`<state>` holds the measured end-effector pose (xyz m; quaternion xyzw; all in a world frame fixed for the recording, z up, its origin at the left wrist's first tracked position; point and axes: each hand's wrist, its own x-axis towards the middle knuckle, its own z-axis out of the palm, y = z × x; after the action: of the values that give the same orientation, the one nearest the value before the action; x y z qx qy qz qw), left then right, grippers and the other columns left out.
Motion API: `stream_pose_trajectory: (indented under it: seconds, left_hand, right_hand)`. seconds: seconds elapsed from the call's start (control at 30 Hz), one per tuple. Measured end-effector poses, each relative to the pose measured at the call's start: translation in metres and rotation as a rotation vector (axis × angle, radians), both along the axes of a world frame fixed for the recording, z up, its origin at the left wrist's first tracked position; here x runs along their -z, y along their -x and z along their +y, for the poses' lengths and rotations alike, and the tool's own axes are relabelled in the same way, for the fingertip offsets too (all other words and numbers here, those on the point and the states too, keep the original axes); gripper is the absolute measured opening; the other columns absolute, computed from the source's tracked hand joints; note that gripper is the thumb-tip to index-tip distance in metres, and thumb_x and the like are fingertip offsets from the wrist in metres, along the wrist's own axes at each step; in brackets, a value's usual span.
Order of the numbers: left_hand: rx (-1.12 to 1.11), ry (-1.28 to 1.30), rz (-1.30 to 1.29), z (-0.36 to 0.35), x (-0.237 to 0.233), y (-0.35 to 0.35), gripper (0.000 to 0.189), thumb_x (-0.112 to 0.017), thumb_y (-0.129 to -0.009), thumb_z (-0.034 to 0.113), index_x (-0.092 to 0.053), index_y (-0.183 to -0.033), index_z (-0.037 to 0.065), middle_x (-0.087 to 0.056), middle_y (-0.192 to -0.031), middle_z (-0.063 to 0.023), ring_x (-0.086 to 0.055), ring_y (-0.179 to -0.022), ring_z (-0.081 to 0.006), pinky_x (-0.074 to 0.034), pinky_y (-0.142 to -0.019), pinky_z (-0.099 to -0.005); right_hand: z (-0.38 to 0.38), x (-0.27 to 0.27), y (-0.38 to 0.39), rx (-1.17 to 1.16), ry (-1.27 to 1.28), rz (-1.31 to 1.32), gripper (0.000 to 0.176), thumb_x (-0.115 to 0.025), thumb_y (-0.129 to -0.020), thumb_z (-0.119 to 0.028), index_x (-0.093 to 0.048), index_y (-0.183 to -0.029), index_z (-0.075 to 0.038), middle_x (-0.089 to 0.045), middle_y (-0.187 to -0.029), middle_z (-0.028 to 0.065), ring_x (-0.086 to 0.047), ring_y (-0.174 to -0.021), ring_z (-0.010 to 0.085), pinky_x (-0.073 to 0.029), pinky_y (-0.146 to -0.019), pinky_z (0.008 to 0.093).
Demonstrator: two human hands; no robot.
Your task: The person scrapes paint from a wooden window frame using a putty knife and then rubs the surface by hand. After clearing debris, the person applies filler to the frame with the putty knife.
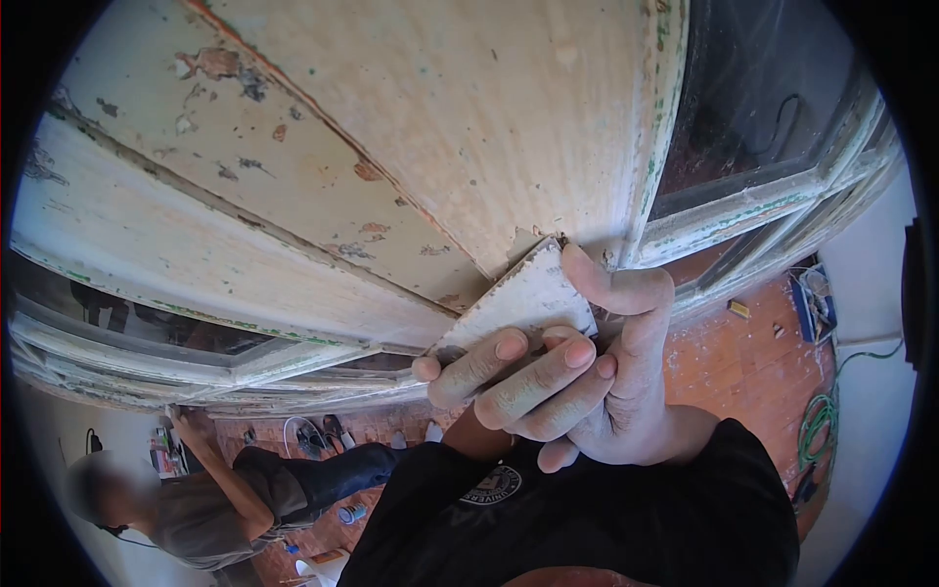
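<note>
A whitish flat piece [533, 293] with a rough, speckled edge rests against the lower part of a worn wooden panel [509, 117]. My right hand [587, 382] grips it, thumb stretched along the upper right corner and the other fingers curled in front. Mostly hidden behind that hand is my left hand [426, 369]; a fingertip shows at the piece's left corner, and its forearm comes in from below. The panel is cream, with patches of flaked paint and reddish seams around the corner where the piece lies.
Glass-paned frames [763, 117] flank the panel. At lower left a person [225, 499] reaches up to the same woodwork. White flecks dot the reddish floor [719, 357]. A blue tray [812, 301] and a coiled green hose [820, 426] lie at right; a can [352, 513] stands below.
</note>
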<state>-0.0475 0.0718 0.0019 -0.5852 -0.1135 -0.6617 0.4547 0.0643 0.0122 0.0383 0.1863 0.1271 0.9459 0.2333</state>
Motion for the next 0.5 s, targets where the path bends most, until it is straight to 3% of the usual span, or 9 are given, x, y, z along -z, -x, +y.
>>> stream_pose_trajectory:
  seconds: [0.3, 0.37, 0.47, 0.5]
  left_hand:
    - [0.017, -0.024, 0.004, 0.000, -0.002, -0.006, 0.034, -0.026, -0.091, 0.049, -0.050, -0.102, 0.028, -0.052, -0.100, 0.0118, -0.044, -0.113, -0.0177, -0.023, -0.106, -0.0467]
    - [0.022, -0.039, 0.007, 0.002, -0.005, -0.007, 0.034, -0.026, -0.091, 0.049, -0.050, -0.102, 0.028, -0.052, -0.100, 0.0117, -0.044, -0.113, -0.0177, -0.023, -0.106, -0.0467]
    - [0.033, -0.044, 0.007, 0.002, -0.004, -0.012, 0.034, -0.025, -0.091, 0.049, -0.050, -0.101, 0.028, -0.052, -0.100, 0.0116, -0.044, -0.113, -0.0178, -0.024, -0.106, -0.0466]
    - [0.033, -0.037, 0.007, -0.001, -0.002, -0.012, 0.035, -0.025, -0.091, 0.049, -0.050, -0.101, 0.028, -0.052, -0.100, 0.0116, -0.044, -0.113, -0.0178, -0.024, -0.106, -0.0466]
  right_hand:
    - [0.002, -0.009, -0.008, -0.004, 0.002, 0.100, 0.070, -0.064, -0.081, -0.034, -0.027, -0.122, 0.010, -0.042, -0.080, 0.0038, -0.050, -0.059, 0.0106, -0.051, -0.058, 0.0277]
    - [0.009, 0.003, -0.004, 0.016, -0.116, -0.138, 0.071, -0.057, -0.078, -0.046, -0.037, -0.101, 0.018, -0.038, -0.075, -0.0005, -0.031, -0.048, -0.0046, -0.024, -0.038, 0.0047]
    - [-0.009, -0.042, -0.015, 0.162, 0.027, -0.326, 0.070, -0.057, -0.077, -0.048, -0.038, -0.100, 0.016, -0.038, -0.070, -0.0029, -0.029, -0.046, -0.0048, -0.024, -0.039, 0.0046]
    - [-0.007, -0.033, -0.012, 0.139, -0.008, -0.314, 0.067, -0.056, -0.077, -0.050, -0.042, -0.096, 0.012, -0.038, -0.067, -0.0035, -0.029, -0.047, -0.0049, -0.023, -0.039, 0.0045]
